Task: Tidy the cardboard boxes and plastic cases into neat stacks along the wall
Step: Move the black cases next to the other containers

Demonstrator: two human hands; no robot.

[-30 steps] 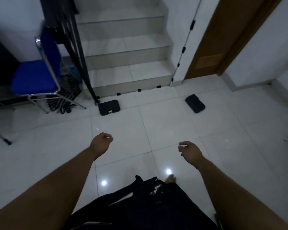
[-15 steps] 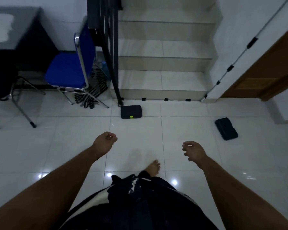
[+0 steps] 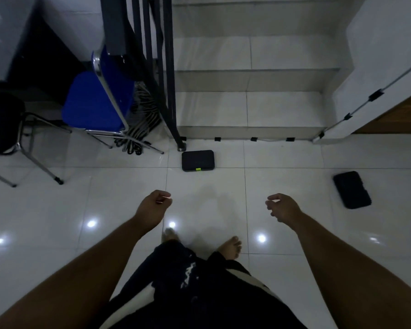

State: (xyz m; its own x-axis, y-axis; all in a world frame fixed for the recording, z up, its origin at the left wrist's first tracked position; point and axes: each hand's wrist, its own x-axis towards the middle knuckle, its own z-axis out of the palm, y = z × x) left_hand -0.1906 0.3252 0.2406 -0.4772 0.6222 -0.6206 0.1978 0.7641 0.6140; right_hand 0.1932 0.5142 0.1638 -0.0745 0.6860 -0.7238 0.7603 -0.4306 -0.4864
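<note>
Dim hallway with a glossy white tile floor (image 3: pixel 294 186), and the bottom step (image 3: pixel 249 110) of the tiled staircase is the handiest thing to go by. One black plastic case (image 3: pixel 198 160) with a little yellow-green latch lies flat on the floor just in front of that step, near its left end, right by the foot of the black railing post (image 3: pixel 176 129). A second black case (image 3: pixel 351 189) lies flat too, turned at an angle, further out from the step and off toward its right end, well apart from the first one. Both hands hang in the air on the near side of the step, neither touching a case. The left hand (image 3: pixel 156 205) has its grip loosely curled in with nothing inside it, and the right hand (image 3: pixel 282 206) has a slack, half-open grip, fingers bent a bit, also holding nothing. Bare feet (image 3: pixel 230 248) and dark shorts (image 3: pixel 199 293) show further back from the step again. Left of the step, past the railing, there's a blue chair (image 3: pixel 95 103) with chrome legs, a bundle of striped cord (image 3: pixel 138 119) between it and the railing, and a black-seated chair (image 3: pixel 3 122) further left. Right of the step is a white wall corner with a clipped cable (image 3: pixel 375 95) running up it, then a brown wooden door (image 3: pixel 399 115).
</note>
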